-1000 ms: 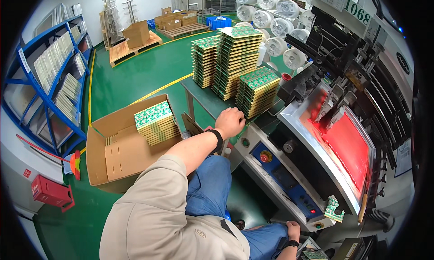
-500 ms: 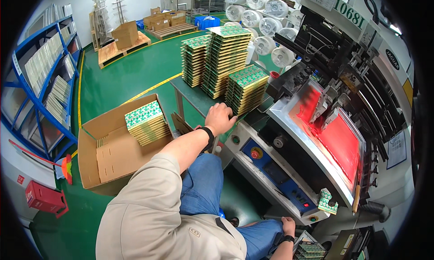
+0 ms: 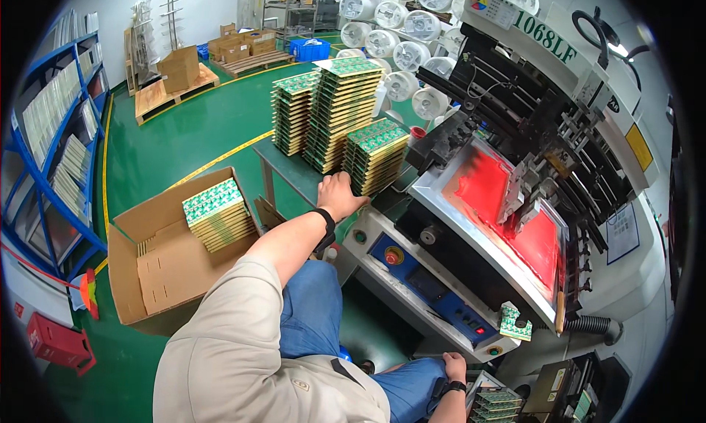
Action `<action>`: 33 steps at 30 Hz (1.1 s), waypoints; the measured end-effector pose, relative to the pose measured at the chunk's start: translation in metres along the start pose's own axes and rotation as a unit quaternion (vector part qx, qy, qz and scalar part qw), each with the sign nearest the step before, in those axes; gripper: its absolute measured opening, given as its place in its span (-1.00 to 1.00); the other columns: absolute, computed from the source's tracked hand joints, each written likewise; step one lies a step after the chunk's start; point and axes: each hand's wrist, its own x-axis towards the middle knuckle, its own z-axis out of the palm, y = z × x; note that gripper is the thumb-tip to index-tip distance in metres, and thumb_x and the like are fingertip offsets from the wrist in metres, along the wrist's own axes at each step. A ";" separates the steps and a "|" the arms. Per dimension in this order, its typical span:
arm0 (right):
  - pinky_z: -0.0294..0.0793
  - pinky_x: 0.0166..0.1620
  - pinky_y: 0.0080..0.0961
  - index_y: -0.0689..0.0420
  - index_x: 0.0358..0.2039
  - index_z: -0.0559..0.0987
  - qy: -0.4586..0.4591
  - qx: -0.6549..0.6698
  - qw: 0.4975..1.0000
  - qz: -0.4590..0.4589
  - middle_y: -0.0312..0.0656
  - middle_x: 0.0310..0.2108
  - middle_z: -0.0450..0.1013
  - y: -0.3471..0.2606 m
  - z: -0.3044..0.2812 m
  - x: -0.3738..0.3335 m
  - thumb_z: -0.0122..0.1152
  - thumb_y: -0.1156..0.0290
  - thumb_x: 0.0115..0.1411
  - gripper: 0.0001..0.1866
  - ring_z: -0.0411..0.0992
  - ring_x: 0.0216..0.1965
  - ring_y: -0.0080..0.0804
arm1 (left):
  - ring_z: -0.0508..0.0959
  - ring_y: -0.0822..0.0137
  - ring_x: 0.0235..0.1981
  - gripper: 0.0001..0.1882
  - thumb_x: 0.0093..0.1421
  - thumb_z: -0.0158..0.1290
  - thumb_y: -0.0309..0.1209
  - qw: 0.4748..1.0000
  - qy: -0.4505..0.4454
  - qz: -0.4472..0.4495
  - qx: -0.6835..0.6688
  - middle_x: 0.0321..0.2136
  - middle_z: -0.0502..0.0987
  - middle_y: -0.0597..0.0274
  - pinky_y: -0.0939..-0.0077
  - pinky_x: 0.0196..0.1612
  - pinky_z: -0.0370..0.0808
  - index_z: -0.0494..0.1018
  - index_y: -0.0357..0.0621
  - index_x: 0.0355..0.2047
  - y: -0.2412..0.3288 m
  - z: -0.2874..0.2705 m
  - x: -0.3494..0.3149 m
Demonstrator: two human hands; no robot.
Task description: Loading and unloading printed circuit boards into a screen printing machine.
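My left hand point(image 3: 340, 195), with a dark wristband, lies on the near edge of the dark side table point(image 3: 292, 167). Its fingers bend over the edge and its thumb sticks out, with no object seen in it. Just beyond rises a short stack of green circuit panels point(image 3: 375, 157). Behind it to the left stand a tall stack point(image 3: 340, 114) and a middle-height stack point(image 3: 291, 114) of similar panels. My right hand point(image 3: 454, 365) rests on my right knee, fingers curled in, apparently holding nothing. Another carton point(image 3: 158, 283) at my left holds stacked green-and-white panels point(image 3: 220, 217).
A screen-printing machine point(image 3: 441, 276) stands at the right, its framed screen point(image 3: 471, 184) covered in red ink under a squeegee head point(image 3: 523, 191). A small cut green panel point(image 3: 515, 324) sits on its corner. Blue racks point(image 3: 51, 158) line the left; white reels point(image 3: 423, 26) stand behind.
The whole view has swung right, so the scene shifts left. The squeegee head appears to have slid slightly right across the red screen. Both hands keep their places.
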 end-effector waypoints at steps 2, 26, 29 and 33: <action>0.52 -0.08 -0.36 0.26 -0.24 0.70 0.004 -0.007 1.000 0.002 -0.02 -0.33 0.66 0.006 -0.001 0.002 0.34 0.23 0.19 -0.68 0.60 -0.24 -0.24 | 0.44 -0.04 0.08 -0.31 -0.08 0.39 0.01 0.999 -0.022 -0.023 0.001 -0.03 0.52 0.01 0.10 0.16 0.37 0.46 -0.23 -0.09 0.007 -0.003 0.000; 0.53 -0.09 -0.33 0.23 -0.28 0.70 0.016 -0.012 1.000 -0.022 0.01 -0.35 0.64 0.014 -0.001 0.008 0.32 0.22 0.20 -0.70 0.62 -0.24 -0.18 | 0.50 0.00 -0.03 -0.33 -0.10 0.42 0.05 0.998 0.032 0.031 0.049 -0.16 0.56 0.07 0.12 0.04 0.43 0.45 -0.18 -0.17 0.004 0.007 0.000; 0.53 -0.09 -0.32 0.24 -0.27 0.70 0.016 -0.014 1.000 -0.018 0.01 -0.34 0.64 0.012 0.000 0.008 0.32 0.22 0.20 -0.70 0.62 -0.24 -0.18 | 0.50 0.01 -0.03 -0.32 -0.10 0.42 0.06 0.998 0.022 0.023 0.061 -0.15 0.56 0.08 0.14 0.04 0.43 0.45 -0.18 -0.15 0.006 0.010 0.007; 0.52 -0.09 -0.34 0.26 -0.26 0.69 0.015 -0.016 1.000 -0.006 -0.01 -0.34 0.64 0.009 0.002 0.008 0.31 0.25 0.21 -0.70 0.60 -0.24 -0.22 | 0.49 0.03 -0.02 -0.31 -0.09 0.41 0.06 0.997 0.022 0.022 0.064 -0.13 0.56 0.09 0.14 0.04 0.42 0.45 -0.18 -0.13 0.008 0.015 0.010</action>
